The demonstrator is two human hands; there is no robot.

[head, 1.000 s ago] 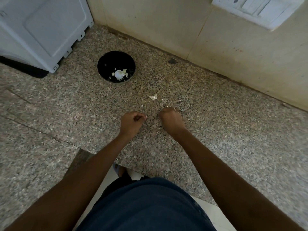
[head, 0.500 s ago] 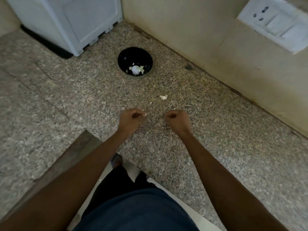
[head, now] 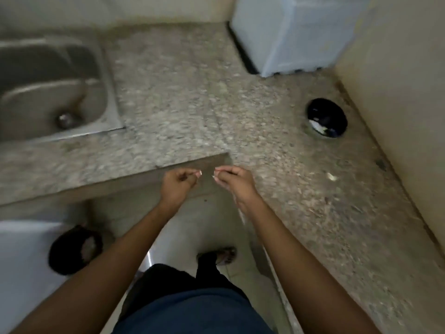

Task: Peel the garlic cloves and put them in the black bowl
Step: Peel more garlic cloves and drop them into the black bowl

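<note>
I see both hands curled near the counter's inner corner: left hand [head: 179,183], right hand [head: 232,180], each pinching something tiny, too blurred to identify. Black bowl [head: 326,118] sits well apart by the wall, white garlic [head: 317,126] inside.

Counter [head: 183,97] — L-shaped: sink [head: 51,85] set in at far left; appliance [head: 296,32] at the back corner; bowl [head: 326,117] right, near the wall [head: 397,88], holding what may be garlic; scrap [head: 331,176] nearer the front edge — left hand [head: 179,183] and right hand [head: 232,180] side by side at the inner corner.

Left grip [head: 179,183] and right grip [head: 232,180] curled, fingertips pinched, apart.
</note>
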